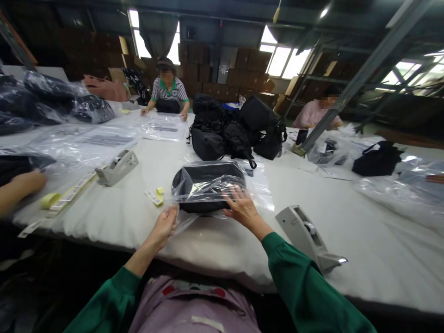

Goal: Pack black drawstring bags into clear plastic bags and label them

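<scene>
A black bag in a clear plastic bag lies on the white table in front of me. My right hand rests flat on its near right side, fingers spread. My left hand pinches the loose near edge of the plastic wrap at the lower left. Both sleeves are green.
A grey tape dispenser stands at my right, another at the left, with small labels between. A heap of black bags lies beyond. Two people sit at the far side. Another person's hand rests at left.
</scene>
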A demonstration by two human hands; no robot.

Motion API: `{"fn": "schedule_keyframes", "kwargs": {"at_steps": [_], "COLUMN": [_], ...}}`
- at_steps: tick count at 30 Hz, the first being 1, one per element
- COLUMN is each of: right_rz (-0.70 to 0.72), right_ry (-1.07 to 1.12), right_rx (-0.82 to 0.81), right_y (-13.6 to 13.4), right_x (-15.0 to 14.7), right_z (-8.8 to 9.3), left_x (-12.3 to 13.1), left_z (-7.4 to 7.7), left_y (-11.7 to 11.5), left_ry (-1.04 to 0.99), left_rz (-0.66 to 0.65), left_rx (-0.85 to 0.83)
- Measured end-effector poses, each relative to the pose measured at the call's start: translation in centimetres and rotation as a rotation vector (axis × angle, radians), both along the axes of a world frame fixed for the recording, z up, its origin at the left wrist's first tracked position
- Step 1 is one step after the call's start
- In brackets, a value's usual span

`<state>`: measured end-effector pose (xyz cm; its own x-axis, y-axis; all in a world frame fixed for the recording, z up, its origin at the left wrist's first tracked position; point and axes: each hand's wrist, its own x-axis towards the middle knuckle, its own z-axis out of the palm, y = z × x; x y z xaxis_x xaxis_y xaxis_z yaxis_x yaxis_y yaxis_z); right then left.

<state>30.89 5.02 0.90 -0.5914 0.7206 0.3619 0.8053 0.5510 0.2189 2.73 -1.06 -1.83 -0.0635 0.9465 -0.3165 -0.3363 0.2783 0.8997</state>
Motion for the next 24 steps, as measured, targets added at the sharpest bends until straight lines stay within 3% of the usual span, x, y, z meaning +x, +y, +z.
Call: {"fn": "schedule_keyframes", "kwargs": {"at_steps": [4, 7, 10, 14, 17, 21, 24], "right_rz": [0.129, 0.155, 0.165, 0.179, 0.16, 0.076, 0.003], "right_ry": [-0.047, -0.054, -0.056, -0.049, -0.011, 0.106, 0.238], "right_rx": [0.042, 0.062, 0.079, 0.048, 0.002, -0.06, -0.141], "right_y": [2.4, 3.6, 3.6, 2.7, 2.3, 1.1, -1.2], "right_x": [-0.9, -1.8, -2.2, -2.5, -2.9, -3.3, -3.6], "right_z": [0.9, 1.4, 1.4, 0.7, 0.8, 1.3, 0.4], "left_x": [-1.8, -2.3, -0.9, 3.5, 6.4, 8.0, 8.5], "left_z": [0.5, 0.4, -1.6, -5.5, -6.5, -5.8, -5.6], "left_y": [1.5, 1.4, -1.6, -4.8, -2.3, 3.6, 5.7], "left_ry": [-0.026, -0.039, -0.072, -0.182, -0.232, -0.272, -0.282], "left_rz": [0.056, 0.214, 0.344, 0.24, 0.203, 0.193, 0.175], "left_rx": [0.034, 0.08, 0.034, -0.151, -0.176, -0.15, -0.147]}}
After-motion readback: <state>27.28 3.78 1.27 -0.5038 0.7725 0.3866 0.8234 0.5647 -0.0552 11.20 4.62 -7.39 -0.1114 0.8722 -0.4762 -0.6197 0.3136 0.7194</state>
